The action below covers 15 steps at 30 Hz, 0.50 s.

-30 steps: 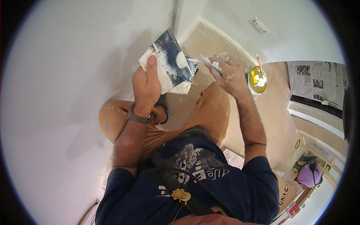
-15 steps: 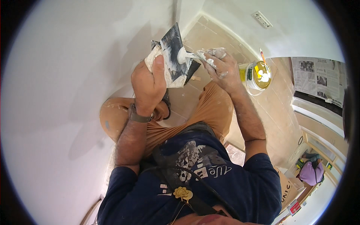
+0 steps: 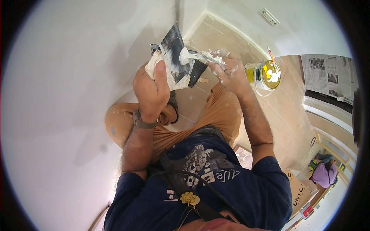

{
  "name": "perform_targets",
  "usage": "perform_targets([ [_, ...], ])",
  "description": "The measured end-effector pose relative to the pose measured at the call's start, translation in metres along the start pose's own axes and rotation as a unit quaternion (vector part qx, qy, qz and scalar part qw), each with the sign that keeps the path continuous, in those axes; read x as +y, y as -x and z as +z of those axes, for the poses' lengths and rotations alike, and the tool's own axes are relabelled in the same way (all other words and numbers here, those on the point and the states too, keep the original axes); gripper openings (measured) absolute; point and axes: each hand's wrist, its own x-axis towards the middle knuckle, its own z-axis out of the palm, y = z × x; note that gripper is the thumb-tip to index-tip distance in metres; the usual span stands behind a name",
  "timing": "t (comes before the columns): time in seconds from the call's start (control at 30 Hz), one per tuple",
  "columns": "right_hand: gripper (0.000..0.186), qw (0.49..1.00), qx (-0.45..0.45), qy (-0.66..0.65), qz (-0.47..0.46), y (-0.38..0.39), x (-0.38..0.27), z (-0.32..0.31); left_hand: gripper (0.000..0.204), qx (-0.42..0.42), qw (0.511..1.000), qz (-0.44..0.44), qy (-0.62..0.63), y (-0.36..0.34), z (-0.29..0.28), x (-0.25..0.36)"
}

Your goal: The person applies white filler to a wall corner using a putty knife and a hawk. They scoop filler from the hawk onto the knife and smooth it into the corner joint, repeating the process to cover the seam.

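My left hand (image 3: 153, 90) grips a dark, flat plate (image 3: 171, 40) smeared with white putty, its thumb over a thickly coated white edge. A second dark piece shows behind the plate at right. My right hand (image 3: 232, 73), fingers caked with putty, is closed on a spatula (image 3: 192, 56) with white putty on it. The spatula's white, loaded end touches the middle of the plate. Beyond my right hand a yellow and white paint can (image 3: 252, 75) stands on the tiled floor (image 3: 210, 32), with a pencil-like orange and white stick (image 3: 271, 54) at its rim.
A white wall (image 3: 65, 96) runs along my left. A socket strip (image 3: 269, 16) is on the far wall. Newspaper (image 3: 325, 73) covers a surface at right. Cardboard boxes (image 3: 298, 192) lie behind my right shoulder. Another person in purple (image 3: 323, 173) is at the far right.
The plate has turned more upright, then dipped slightly left. My right hand has moved a little upward, and the spatula's end now lies further left against the plate's face.
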Motion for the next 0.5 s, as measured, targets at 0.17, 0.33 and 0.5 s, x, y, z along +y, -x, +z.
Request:
perform_targets([
  [0.17,0.021,0.997,0.071,-0.015,-0.036,0.001,-0.004,0.005,0.023,-0.027,0.998,-0.015,-0.053,0.003,-0.004,-0.002],
  [0.33,0.024,0.995,0.096,-0.017,0.025,0.008,0.002,0.021,0.016,-0.001,0.983,0.078,-0.168,0.005,-0.004,0.003],
  [0.5,0.025,0.98,0.159,0.08,-0.086,0.014,0.01,0.037,0.014,-0.015,0.966,0.13,-0.223,0.005,-0.002,0.01],
])
